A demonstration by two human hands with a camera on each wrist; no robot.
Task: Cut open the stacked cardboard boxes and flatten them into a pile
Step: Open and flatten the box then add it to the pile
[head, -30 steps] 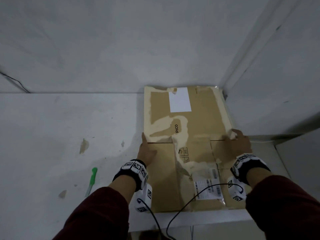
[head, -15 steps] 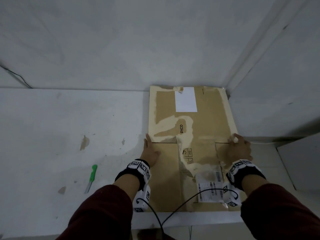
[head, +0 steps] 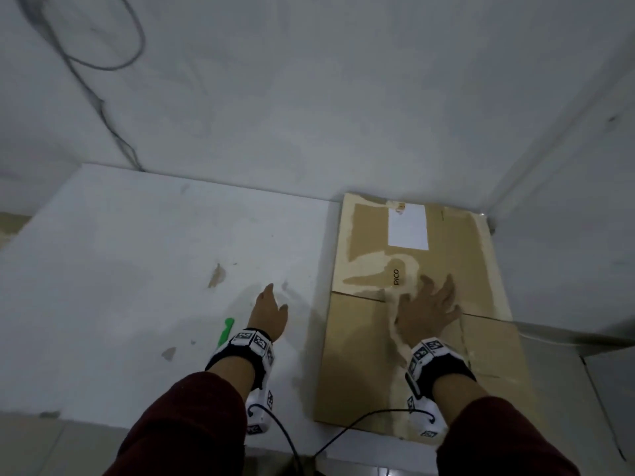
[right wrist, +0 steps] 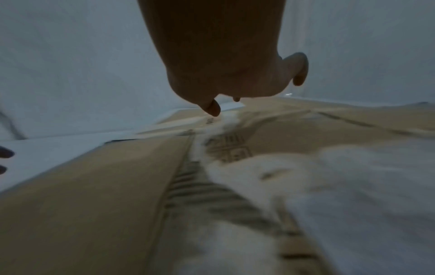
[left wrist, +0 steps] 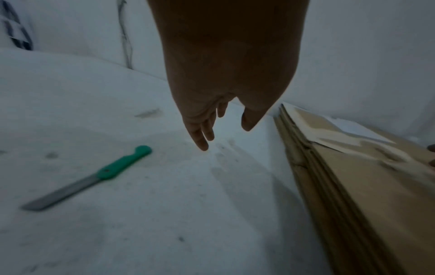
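A pile of flattened brown cardboard boxes lies on the white table in the right corner; its layered edge shows in the left wrist view. My right hand hovers over the pile's middle with fingers spread, holding nothing; the right wrist view shows it just above the torn cardboard. My left hand is off the pile, over the bare table to its left, fingers straight and empty. A green-handled knife lies on the table left of that hand.
White walls close the table at the back and right. A dark cable hangs on the back wall at left. Brown stains mark the tabletop. Sensor cables trail from my wrists over the table's front edge.
Both hands have let go of the pile's sides. The left hand moved left onto the bare table near the knife; the right hand moved left to the pile's middle. The head view shifted.
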